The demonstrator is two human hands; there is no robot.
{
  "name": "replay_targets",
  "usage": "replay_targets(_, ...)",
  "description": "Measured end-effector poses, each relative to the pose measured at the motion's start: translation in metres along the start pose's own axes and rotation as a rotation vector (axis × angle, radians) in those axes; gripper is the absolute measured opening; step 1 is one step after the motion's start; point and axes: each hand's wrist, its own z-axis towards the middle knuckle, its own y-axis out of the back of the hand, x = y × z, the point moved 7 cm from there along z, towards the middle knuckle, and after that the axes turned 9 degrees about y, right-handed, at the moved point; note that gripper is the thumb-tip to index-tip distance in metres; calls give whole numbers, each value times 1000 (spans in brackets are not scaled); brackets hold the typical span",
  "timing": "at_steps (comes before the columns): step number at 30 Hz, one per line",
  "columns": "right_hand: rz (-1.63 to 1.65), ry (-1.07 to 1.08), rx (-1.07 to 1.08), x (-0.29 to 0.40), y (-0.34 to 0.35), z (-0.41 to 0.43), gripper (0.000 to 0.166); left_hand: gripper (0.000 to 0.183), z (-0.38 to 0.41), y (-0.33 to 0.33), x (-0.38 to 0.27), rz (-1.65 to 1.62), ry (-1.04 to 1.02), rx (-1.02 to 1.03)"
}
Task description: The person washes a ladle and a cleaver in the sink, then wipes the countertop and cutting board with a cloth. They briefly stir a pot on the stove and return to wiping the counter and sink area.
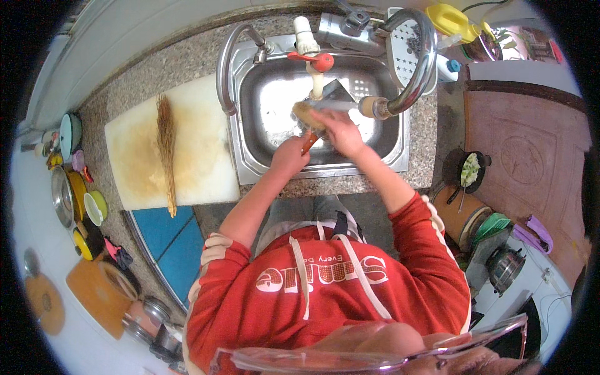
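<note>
My left hand (291, 153) is closed around the reddish-brown handle (310, 142) of a wide-bladed kitchen knife, probably a cleaver, over the sink. The dark blade (333, 93) points away from me, partly hidden. My right hand (340, 131) holds a tan scrubber (307, 115) against the tool near its handle. Both hands are above the stainless steel sink basin (262, 136), below a white tap with a red lever (323, 62). From the right, a curved metal faucet (415, 84) ends beside my right hand, with what looks like water at its mouth.
Left of the sink, a stained white cutting board (136, 145) bears a straw whisk brush (166, 150). Another curved faucet (225, 70) rises at the sink's left rim. A perforated white tray (402, 51) stands behind right. Bowls and pans line the far left counter.
</note>
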Motion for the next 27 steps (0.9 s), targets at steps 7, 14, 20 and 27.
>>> replay_targets(7, -75, -185, -482, -80, -2, 1, 29, 58, -1, 3, -7, 20, -65, -67)
replay_targets(14, -34, -214, -1, -48, -8, -18, 50, 56, -6, 11, -14, 259, 116, -67)
replay_targets(20, 146, -392, -320, -91, 80, -50, 28, 55, -2, 36, 21, -189, -101, -176)
replay_targets(27, 14, -169, -268, 24, 100, -42, 49, 18, -12, 13, 29, -1476, 469, 628)
